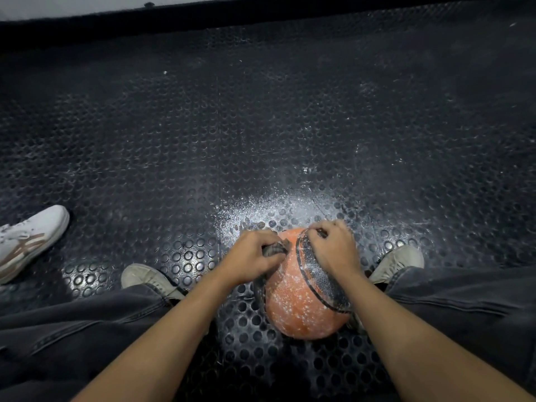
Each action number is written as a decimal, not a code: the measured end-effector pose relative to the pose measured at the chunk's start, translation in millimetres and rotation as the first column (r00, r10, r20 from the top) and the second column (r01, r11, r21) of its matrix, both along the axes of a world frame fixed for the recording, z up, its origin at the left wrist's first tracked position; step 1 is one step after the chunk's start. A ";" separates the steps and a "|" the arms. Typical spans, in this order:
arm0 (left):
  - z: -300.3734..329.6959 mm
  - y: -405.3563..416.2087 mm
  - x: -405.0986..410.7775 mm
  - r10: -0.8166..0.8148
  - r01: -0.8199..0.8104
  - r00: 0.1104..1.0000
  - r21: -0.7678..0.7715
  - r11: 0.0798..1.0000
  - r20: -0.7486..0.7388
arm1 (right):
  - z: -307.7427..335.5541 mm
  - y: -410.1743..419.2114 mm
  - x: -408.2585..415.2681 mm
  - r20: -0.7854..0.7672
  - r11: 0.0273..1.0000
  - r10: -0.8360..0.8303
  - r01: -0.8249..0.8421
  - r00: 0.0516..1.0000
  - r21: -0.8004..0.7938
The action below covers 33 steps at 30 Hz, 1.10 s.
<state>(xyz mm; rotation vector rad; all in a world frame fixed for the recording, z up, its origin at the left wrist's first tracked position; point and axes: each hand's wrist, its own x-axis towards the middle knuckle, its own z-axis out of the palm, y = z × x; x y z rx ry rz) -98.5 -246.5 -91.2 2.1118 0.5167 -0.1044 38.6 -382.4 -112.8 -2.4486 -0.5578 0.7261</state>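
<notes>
An orange ball point(293, 297) speckled with white powder sits on the black studded rubber floor between my feet. A dark grey mesh cover point(322, 274) with a black rim wraps its right side and is partly peeled back. My left hand point(255, 256) grips a bunched fold of the dark cover at the ball's upper left. My right hand point(333, 245) lies over the top right of the ball, fingers curled and pinching the cover's rim. The ball's far side is hidden by my hands.
White powder point(278, 204) is scattered on the floor just beyond the ball. My two pale shoes point(145, 278) point(400, 261) flank the ball, with dark trouser legs below. Another person's white shoe point(29, 239) is at the left edge. A wall base point(261, 13) runs along the top.
</notes>
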 end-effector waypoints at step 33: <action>-0.6 -21.4 -1.3 -0.141 0.144 0.990 0.149 0.978 -0.027 | 1.3 -3.6 -12.9 0.069 0.996 0.018 -0.012 0.997 -0.093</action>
